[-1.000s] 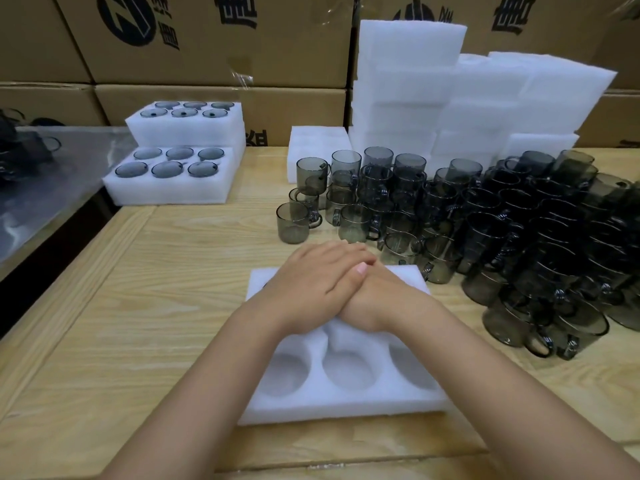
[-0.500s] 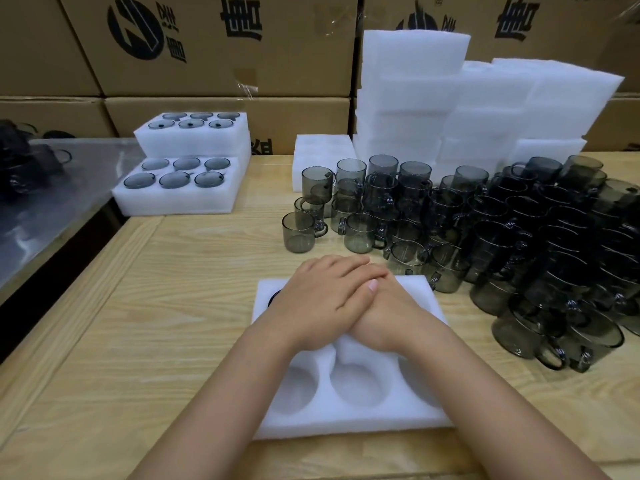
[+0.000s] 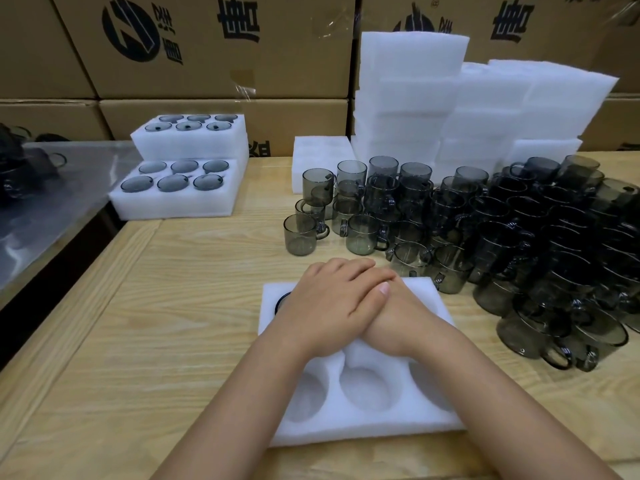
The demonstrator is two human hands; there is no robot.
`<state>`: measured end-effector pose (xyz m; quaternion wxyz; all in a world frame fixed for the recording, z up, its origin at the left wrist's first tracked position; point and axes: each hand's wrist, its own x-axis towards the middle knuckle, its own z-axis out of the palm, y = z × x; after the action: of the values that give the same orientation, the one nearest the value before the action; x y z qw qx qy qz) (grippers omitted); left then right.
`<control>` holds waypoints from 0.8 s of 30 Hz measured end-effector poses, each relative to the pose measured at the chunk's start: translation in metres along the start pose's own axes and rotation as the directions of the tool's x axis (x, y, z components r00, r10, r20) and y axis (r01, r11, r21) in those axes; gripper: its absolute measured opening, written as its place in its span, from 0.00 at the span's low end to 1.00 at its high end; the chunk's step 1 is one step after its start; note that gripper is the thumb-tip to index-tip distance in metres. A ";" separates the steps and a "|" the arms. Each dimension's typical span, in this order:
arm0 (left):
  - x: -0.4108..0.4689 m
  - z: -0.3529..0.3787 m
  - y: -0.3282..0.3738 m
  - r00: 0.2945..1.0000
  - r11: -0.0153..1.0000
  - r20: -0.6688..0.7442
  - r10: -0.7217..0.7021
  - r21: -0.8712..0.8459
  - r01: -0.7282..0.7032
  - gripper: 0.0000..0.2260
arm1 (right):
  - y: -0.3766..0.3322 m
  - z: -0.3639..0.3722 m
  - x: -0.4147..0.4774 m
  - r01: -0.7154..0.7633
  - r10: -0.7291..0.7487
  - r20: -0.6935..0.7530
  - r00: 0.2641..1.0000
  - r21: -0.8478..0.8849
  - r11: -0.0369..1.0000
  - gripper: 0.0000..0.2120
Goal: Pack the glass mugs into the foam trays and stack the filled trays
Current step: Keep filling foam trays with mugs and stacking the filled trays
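Hands (image 3: 332, 306) block foam tray (image 3: 381, 420) rear — maybe mug (image 3: 279, 302) beneath; loose mugs (image 3: 367, 233) right.

tray (image 3: 363, 427): matt white foam | mugs (image 3: 367, 233): glossy smoked glass | table (image 3: 156, 323): pale wood

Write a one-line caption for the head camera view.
Left hand laid over right hand on a white foam tray with empty near pockets, beside smoky grey glass mugs on a light wooden table.
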<state>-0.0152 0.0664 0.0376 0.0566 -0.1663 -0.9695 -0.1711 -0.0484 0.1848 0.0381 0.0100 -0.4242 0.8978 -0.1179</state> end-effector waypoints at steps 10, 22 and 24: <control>0.005 -0.014 -0.011 0.993 0.848 -0.075 -0.091 -0.528 0.038 0.19 | 0.001 0.002 0.002 -0.077 0.077 0.020 0.997 -0.009 0.997 0.18; 0.041 -0.020 -0.111 0.827 0.821 -0.008 -0.562 -0.133 0.556 0.14 | 0.005 0.007 0.003 -0.109 0.109 0.008 0.994 0.027 0.994 0.20; 0.040 -0.020 -0.112 0.842 0.847 -0.097 -0.530 -0.112 0.520 0.10 | 0.005 0.007 0.003 -0.107 0.107 0.005 0.994 0.032 0.994 0.20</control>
<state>-0.0894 -0.0275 0.0279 0.0609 0.1142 -0.9647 -0.2292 -0.0535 0.1842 0.0300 0.0246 -0.3754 0.9172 -0.1312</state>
